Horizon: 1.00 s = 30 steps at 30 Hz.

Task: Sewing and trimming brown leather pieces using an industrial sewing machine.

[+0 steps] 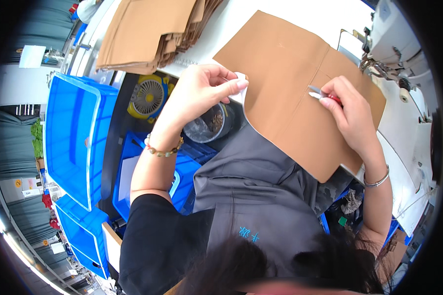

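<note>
Brown fabric panel [290, 98] at the table edge is pinched by the left hand [202, 91]; small snips [317, 93] are gripped by the right hand [352, 115] over its seam

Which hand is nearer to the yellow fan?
Left. The left hand pinches the edge of the brown fabric, just right of the fan. The right hand, holding small snips, is farther away, across the fabric.

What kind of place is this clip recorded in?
Most likely a sewing or garment workshop. A sewing machine stands at the white table, a stack of cut brown fabric pieces lies on it, and the right hand holds small thread snips on a brown fabric panel.
</note>
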### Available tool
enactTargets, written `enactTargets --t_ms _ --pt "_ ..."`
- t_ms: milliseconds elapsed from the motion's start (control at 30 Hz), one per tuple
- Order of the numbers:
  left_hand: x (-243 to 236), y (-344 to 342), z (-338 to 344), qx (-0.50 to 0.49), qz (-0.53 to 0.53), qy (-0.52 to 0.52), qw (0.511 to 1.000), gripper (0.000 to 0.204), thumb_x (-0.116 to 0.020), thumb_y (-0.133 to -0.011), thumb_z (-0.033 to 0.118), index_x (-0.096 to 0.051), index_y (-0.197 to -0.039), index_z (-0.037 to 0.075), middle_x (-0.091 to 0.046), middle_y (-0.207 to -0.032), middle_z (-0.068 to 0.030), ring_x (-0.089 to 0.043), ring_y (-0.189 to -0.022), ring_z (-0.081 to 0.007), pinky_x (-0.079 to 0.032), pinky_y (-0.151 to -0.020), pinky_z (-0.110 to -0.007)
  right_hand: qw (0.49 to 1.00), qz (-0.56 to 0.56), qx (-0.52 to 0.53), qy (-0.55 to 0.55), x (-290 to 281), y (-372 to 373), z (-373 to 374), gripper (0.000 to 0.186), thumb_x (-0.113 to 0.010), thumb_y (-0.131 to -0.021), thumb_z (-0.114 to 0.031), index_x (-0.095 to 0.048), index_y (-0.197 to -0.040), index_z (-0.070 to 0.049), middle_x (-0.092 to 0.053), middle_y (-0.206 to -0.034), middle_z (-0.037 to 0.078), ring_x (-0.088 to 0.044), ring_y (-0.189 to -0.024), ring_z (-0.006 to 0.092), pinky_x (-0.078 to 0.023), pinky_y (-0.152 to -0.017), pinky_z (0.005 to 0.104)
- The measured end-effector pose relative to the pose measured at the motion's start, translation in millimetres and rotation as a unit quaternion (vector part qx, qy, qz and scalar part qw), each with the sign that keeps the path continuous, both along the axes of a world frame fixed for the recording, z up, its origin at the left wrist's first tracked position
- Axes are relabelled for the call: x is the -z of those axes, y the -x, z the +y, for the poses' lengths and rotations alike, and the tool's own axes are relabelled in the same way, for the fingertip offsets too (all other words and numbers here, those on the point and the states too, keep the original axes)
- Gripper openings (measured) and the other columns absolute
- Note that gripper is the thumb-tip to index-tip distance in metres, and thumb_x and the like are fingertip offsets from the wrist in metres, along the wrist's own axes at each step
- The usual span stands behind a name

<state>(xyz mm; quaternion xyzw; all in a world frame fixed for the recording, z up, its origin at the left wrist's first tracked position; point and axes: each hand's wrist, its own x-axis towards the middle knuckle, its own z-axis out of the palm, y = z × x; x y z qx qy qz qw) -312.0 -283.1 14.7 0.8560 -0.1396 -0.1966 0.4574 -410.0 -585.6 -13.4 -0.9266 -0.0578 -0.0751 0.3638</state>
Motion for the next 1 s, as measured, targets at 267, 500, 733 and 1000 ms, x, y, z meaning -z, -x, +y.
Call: enactTargets --t_ms 267,500,733,1000 --pt "-3 -61 -18 -0.006 -0.005 -0.150 0.989 0.062 -0.071 -0.090 0.059 -0.072 -0.099 -0.003 -0.071 -0.084 -0.0036 -0.064 -0.068 -0.0083 -0.053 -0.061 -0.023 0.997 0.073 -0.039 0.008 -12 7 -13 0.015 -0.066 -0.093 -0.017 -0.057 -0.097 -0.005 -0.061 -0.090 0.012 -0.063 -0.081 0.0301 -0.049 -0.072 0.0402" --pt "16 -80 -81 0.043 -0.079 -0.048 0.995 0.032 -0.073 -0.095 0.031 -0.074 -0.105 0.001 -0.074 -0.092 -0.0029 -0.067 -0.084 -0.0091 -0.053 -0.070 -0.027 0.990 0.117 -0.073 -0.026 -20 3 -27 0.028 -0.074 -0.087 -0.025 -0.060 -0.095 -0.003 -0.062 -0.085 0.012 -0.063 -0.078 0.0263 -0.049 -0.071 0.0403" --pt "-65 -85 -94 0.032 -0.151 0.005 0.988 0.033 -0.054 -0.107 0.036 -0.064 -0.110 0.005 -0.075 -0.104 -0.0054 -0.073 -0.089 -0.0138 -0.055 -0.073 -0.028 0.980 0.161 -0.079 -0.081 -17 4 -27 0.040 -0.086 -0.075 -0.029 -0.063 -0.095 -0.003 -0.063 -0.078 0.009 -0.061 -0.074 0.0216 -0.048 -0.067 0.0364" --pt "-1 -122 -72 0.039 -0.049 -0.097 0.993 0.086 -0.074 -0.091 0.049 -0.044 -0.144 -0.012 -0.060 -0.134 -0.0234 -0.063 -0.119 -0.0284 -0.057 -0.087 -0.037 0.980 0.186 -0.073 -0.017 -20 2 -25 0.035 -0.087 -0.075 -0.028 -0.066 -0.092 -0.006 -0.061 -0.070 0.006 -0.059 -0.067 0.0199 -0.044 -0.061 0.0363"
